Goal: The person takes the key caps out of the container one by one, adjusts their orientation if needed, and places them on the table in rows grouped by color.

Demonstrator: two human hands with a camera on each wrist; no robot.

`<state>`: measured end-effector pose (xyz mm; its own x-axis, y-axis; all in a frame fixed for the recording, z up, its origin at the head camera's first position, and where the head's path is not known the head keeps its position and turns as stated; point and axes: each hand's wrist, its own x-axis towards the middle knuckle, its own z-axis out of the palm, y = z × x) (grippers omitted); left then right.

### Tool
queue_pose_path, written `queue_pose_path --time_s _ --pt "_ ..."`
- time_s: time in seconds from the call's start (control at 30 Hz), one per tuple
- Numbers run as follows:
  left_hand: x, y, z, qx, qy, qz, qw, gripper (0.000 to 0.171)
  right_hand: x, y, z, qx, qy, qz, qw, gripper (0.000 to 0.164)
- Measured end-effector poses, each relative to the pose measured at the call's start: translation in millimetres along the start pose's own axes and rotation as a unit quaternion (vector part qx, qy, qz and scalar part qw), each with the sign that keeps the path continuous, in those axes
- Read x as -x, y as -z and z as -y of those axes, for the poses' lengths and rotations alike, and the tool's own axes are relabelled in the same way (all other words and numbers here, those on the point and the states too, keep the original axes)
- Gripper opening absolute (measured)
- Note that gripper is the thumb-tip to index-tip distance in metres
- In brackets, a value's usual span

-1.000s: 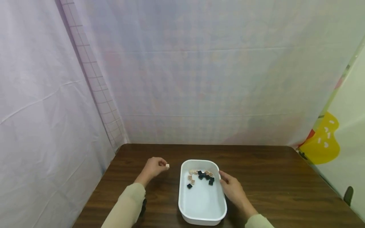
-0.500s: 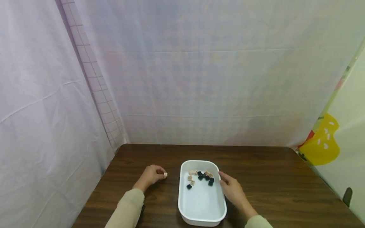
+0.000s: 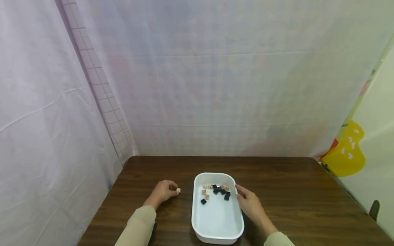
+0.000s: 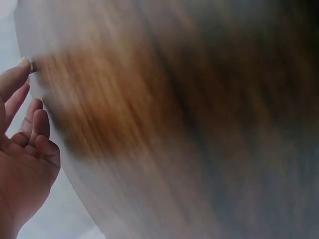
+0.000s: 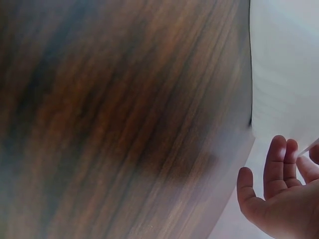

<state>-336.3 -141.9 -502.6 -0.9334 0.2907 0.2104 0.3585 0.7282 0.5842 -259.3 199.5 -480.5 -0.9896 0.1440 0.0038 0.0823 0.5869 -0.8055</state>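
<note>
Soft light fills the head view, while the tabletop [image 4: 149,114] blurs in the left wrist view.

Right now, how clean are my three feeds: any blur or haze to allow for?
Head view: the white tray reads clearly, but the pale cube at the left hand is too small for fine detail. Left wrist view: the tabletop is smeared and hazy, the hand sharper. Right wrist view: the tabletop is soft, darkening toward upper left, the right hand sharper.
</note>
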Motion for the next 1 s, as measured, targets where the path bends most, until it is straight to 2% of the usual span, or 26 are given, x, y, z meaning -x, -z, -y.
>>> queue_pose_path --time_s 0.27,0.4,0.6,0.77,1.0 --pt "-4.0 3.9 -1.8 0.011 0.021 0.002 0.9997 0.025 0 1 2 -0.013 0.004 0.001 1.000 0.045" --pt "-7.1 5.7 -4.0 0.011 0.011 -0.004 0.9999 0.029 0 1 3 -0.016 -0.002 0.002 1.000 0.045" --pt "-9.9 7.8 -11.5 0.017 0.000 -0.008 0.9998 0.024 -1 0 4 -0.011 -0.009 0.002 1.000 0.045" --pt "-12.8 8.8 -23.1 0.029 -0.021 -0.019 0.9992 0.024 0 0 4 -0.009 -0.005 -0.001 1.000 0.047" --pt "-18.0 5.1 -42.5 0.050 -0.039 -0.010 0.9980 0.025 0 0 5 -0.008 -0.015 0.002 1.000 0.047"
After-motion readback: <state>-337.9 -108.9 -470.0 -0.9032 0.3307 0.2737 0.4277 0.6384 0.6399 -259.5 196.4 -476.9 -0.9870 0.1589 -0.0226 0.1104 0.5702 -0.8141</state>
